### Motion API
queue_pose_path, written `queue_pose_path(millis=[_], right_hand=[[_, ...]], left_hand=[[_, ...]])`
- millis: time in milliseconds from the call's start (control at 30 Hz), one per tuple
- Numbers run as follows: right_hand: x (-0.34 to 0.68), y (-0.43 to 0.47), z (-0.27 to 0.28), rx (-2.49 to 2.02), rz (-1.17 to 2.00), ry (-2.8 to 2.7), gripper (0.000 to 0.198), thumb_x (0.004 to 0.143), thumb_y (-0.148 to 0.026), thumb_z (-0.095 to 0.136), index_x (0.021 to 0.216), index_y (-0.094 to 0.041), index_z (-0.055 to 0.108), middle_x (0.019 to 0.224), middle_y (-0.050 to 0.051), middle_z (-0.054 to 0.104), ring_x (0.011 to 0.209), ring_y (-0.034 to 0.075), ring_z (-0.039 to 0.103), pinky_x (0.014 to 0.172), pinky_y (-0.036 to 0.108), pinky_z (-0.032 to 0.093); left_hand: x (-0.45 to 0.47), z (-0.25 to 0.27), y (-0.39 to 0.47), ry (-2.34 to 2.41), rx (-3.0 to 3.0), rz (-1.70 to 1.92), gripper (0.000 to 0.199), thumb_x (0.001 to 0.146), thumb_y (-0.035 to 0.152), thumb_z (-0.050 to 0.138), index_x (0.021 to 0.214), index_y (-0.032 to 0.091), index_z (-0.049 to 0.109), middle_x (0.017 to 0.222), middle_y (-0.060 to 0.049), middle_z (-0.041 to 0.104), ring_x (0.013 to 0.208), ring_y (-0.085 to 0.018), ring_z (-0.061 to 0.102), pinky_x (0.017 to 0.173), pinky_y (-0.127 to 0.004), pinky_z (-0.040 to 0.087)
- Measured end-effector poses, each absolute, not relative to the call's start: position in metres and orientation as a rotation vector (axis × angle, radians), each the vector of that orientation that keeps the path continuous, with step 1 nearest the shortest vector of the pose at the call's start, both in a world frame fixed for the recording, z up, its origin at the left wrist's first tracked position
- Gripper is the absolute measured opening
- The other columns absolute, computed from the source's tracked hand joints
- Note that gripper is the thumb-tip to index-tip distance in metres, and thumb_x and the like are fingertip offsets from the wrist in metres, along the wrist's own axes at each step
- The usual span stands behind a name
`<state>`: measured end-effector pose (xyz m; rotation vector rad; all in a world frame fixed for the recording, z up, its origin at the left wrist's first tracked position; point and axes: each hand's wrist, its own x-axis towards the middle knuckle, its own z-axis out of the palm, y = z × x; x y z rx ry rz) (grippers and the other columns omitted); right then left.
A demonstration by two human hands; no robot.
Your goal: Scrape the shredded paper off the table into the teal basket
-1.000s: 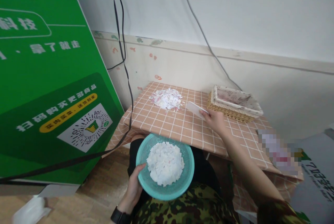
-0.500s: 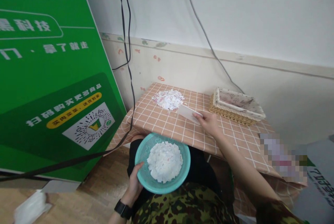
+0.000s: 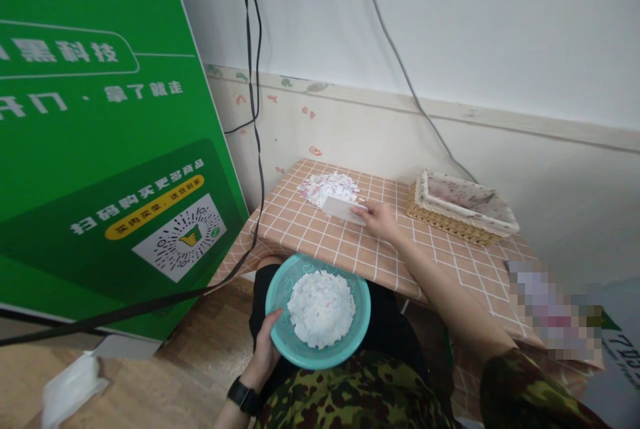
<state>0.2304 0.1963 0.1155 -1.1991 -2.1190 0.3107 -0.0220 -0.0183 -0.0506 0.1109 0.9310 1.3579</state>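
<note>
My left hand point(image 3: 265, 346) grips the left rim of a teal plastic basket point(image 3: 361, 309), thumb over the edge, fingers hidden beneath. A heap of white paper scraps point(image 3: 323, 309) fills its middle, and it rests over my lap below the table edge. In my right hand point(image 3: 376, 217), pinched at one end, is a flat white card point(image 3: 344, 210). The card's far end lies by the near side of a second pile of paper scraps point(image 3: 330, 186) on the table; whether it touches them I cannot tell.
A checked cloth covers the table point(image 3: 300, 226). At its back right stands a lined wicker basket point(image 3: 463, 206). Black cables point(image 3: 260, 169) hang at the left before a green panel point(image 3: 100, 169). A blurred-out item point(image 3: 550, 312) lies at the right end.
My right hand has moved left with the card, bringing it in front of the scrap pile. My left hand keeps its hold on the teal basket. The whole view has shifted slightly.
</note>
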Motion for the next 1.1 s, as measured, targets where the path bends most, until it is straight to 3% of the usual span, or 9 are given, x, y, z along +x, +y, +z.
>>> queue_pose_path(millis=[133,300,467,533,567,667,867,1100], right_hand=[[0.231,0.193,0.122,-1.121,0.392,-2.249,0.037,0.086,-0.042,0.047,0.075,-0.015,0.069,0.064,0.003,0.065,0.055,0.013,0.053,0.053,0.023,0.036],[0.250,0.176,0.135,-1.077,0.488,-2.301,0.032,0.085,-0.041,0.050,0.086,-0.016,0.071,0.072,0.004,0.069,0.058,0.013,0.058,0.053,0.023,0.038],[0.237,0.139,0.139,-1.115,0.291,-2.182,0.032,0.087,-0.039,0.049,0.090,-0.018,0.072,0.066,0.002,0.068,0.052,0.012,0.057,0.049,0.023,0.039],[0.215,0.120,0.132,-1.002,0.196,-2.194,0.029,0.090,-0.033,0.045,0.102,-0.020,0.068,0.078,0.003,0.071,0.061,0.013,0.062,0.057,0.024,0.046],[0.202,0.111,0.127,-0.890,0.154,-2.275,0.030,0.090,-0.029,0.044,0.112,-0.020,0.063,0.095,0.006,0.071,0.075,0.015,0.065,0.067,0.026,0.048],[0.163,0.094,0.111,-0.709,-0.058,-2.449,0.035,0.089,-0.020,0.044,0.122,-0.016,0.054,0.114,0.011,0.064,0.098,0.020,0.062,0.078,0.032,0.049],[0.145,0.091,0.095,-0.869,-0.192,-2.607,0.035,0.088,-0.013,0.042,0.122,-0.012,0.051,0.112,0.016,0.063,0.095,0.021,0.062,0.073,0.031,0.050],[0.221,0.101,0.086,-1.154,-0.215,-2.412,0.036,0.087,-0.018,0.045,0.121,-0.015,0.054,0.107,0.012,0.067,0.083,0.018,0.065,0.067,0.027,0.048]], left_hand=[[-0.023,-0.050,-0.020,0.953,0.113,1.378,0.023,0.068,0.026,0.066,0.083,0.010,0.072,0.079,-0.009,0.075,0.074,-0.026,0.068,0.084,-0.041,0.050],[-0.023,-0.046,-0.019,0.938,0.116,1.367,0.023,0.069,0.026,0.065,0.084,0.010,0.072,0.080,-0.008,0.075,0.076,-0.025,0.069,0.085,-0.040,0.049],[-0.023,-0.048,-0.019,0.952,0.111,1.362,0.022,0.068,0.026,0.066,0.082,0.010,0.072,0.078,-0.009,0.075,0.073,-0.026,0.069,0.082,-0.041,0.051],[-0.022,-0.049,-0.020,0.967,0.105,1.362,0.022,0.067,0.025,0.066,0.082,0.010,0.072,0.076,-0.008,0.075,0.074,-0.026,0.069,0.083,-0.041,0.051],[-0.022,-0.049,-0.020,0.974,0.104,1.363,0.022,0.067,0.024,0.067,0.083,0.011,0.072,0.076,-0.008,0.075,0.075,-0.026,0.069,0.083,-0.042,0.051],[-0.021,-0.048,-0.019,0.982,0.110,1.366,0.020,0.066,0.024,0.067,0.081,0.011,0.072,0.078,-0.007,0.075,0.078,-0.028,0.069,0.085,-0.043,0.050],[-0.019,-0.049,-0.017,0.994,0.111,1.365,0.019,0.064,0.024,0.068,0.078,0.011,0.072,0.080,-0.008,0.075,0.085,-0.030,0.068,0.087,-0.042,0.049],[-0.019,-0.053,-0.016,0.948,0.143,1.358,0.023,0.069,0.024,0.065,0.086,0.010,0.071,0.088,-0.009,0.075,0.086,-0.028,0.068,0.089,-0.041,0.048]])
